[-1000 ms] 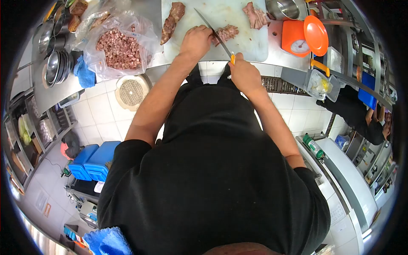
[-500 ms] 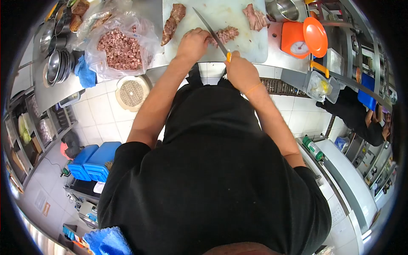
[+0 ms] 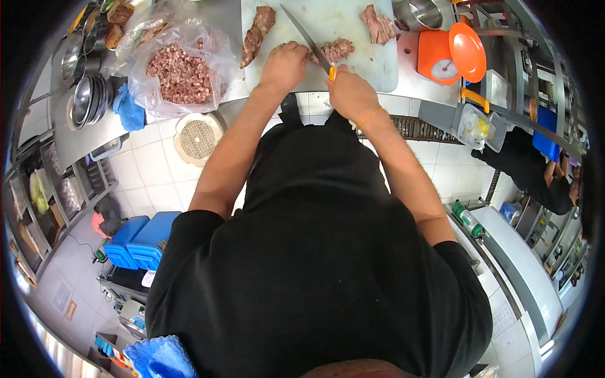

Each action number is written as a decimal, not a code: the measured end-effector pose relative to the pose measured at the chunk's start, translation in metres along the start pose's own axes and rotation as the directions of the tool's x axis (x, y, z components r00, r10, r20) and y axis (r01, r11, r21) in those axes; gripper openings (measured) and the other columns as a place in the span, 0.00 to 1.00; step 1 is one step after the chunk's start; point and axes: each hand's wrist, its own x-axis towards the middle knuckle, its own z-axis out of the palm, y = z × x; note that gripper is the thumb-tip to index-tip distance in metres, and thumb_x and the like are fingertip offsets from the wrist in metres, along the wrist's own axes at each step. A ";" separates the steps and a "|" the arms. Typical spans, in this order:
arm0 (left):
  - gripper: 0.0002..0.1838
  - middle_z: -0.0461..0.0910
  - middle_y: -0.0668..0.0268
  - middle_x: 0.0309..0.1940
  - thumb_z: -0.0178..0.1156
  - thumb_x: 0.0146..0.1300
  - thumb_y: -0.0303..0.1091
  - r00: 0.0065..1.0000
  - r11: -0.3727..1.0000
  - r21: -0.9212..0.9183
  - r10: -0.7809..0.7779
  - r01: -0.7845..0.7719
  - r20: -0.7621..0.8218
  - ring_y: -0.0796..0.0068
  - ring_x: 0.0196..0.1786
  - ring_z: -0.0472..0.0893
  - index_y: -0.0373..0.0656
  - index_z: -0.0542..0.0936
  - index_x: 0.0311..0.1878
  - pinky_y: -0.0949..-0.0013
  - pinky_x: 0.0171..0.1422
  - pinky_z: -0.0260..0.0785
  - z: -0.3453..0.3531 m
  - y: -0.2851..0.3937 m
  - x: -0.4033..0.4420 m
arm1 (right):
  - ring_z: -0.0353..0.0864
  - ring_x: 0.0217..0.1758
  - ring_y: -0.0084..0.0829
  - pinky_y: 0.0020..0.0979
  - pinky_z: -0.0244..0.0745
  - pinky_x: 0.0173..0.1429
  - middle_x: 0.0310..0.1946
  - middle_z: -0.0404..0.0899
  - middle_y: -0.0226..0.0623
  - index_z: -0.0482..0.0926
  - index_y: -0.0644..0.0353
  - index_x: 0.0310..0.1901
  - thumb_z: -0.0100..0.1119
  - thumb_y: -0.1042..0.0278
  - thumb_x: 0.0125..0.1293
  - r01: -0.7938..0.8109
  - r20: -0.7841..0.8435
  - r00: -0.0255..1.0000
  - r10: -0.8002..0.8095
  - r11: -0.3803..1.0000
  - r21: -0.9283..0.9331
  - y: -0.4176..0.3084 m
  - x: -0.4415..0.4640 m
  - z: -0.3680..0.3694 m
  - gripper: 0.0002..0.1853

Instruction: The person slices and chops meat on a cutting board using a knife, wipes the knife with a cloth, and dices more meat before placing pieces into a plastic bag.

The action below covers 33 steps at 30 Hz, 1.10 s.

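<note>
Gripping the knife (image 3: 307, 39) by its yellow handle, the right hand (image 3: 354, 94) has its fingers closed round it. Just left of the blade, the left hand (image 3: 285, 66) rests over the board (image 3: 378, 75) with fingers bent; what lies beneath them is hidden, so I cannot tell whether they pin any meat. That nearness looks like the chief risk: a straightened fingertip, or a blade skidding on slick meat, could mean a cut. The chopped meat (image 3: 337, 49) sits on the board, mostly to the right of the blade; poorly steadied, its bits could scatter or come out uneven. Farther off, the slab (image 3: 257, 38) lies to the left and the slices (image 3: 378, 26) to the right, close to the board's edge, where a nudge could push them onto the counter (image 3: 408, 77).
</note>
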 end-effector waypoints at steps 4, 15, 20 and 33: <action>0.07 0.87 0.57 0.44 0.66 0.64 0.28 0.999 0.999 0.027 0.021 -0.022 0.029 0.50 0.51 0.86 0.41 0.88 0.45 0.51 0.60 0.79 -0.006 -0.002 0.003 | 0.90 0.43 0.62 0.56 0.84 0.50 0.36 0.88 0.63 0.72 0.73 0.53 0.57 0.58 0.78 -0.061 -0.004 0.998 0.061 0.997 0.053 0.000 0.003 0.026 0.20; 0.10 0.87 0.59 0.46 0.64 0.67 0.28 1.000 1.000 0.001 -0.007 0.007 0.016 0.52 0.54 0.85 0.44 0.88 0.49 0.50 0.62 0.77 -0.009 0.005 0.001 | 0.88 0.46 0.65 0.59 0.81 0.53 0.39 0.88 0.62 0.77 0.68 0.51 0.58 0.52 0.79 -0.064 -0.078 0.994 0.075 0.988 0.138 0.014 0.008 0.007 0.22; 0.12 0.86 0.60 0.53 0.67 0.65 0.30 0.988 0.996 -0.082 -0.034 0.021 -0.154 0.53 0.58 0.83 0.44 0.87 0.51 0.50 0.66 0.74 -0.003 0.015 -0.004 | 0.88 0.44 0.64 0.60 0.80 0.49 0.38 0.87 0.62 0.77 0.67 0.51 0.60 0.48 0.79 -0.193 -0.171 0.958 0.230 0.959 0.205 0.066 -0.038 -0.002 0.23; 0.33 0.70 0.51 0.77 0.72 0.66 0.57 0.952 1.000 -0.008 -0.017 0.015 -0.306 0.47 0.80 0.67 0.51 0.81 0.70 0.38 0.85 0.54 0.067 0.082 0.033 | 0.88 0.31 0.53 0.50 0.82 0.38 0.30 0.85 0.56 0.79 0.68 0.48 0.61 0.42 0.78 -0.246 0.137 0.969 0.204 0.802 0.544 0.119 -0.064 0.017 0.28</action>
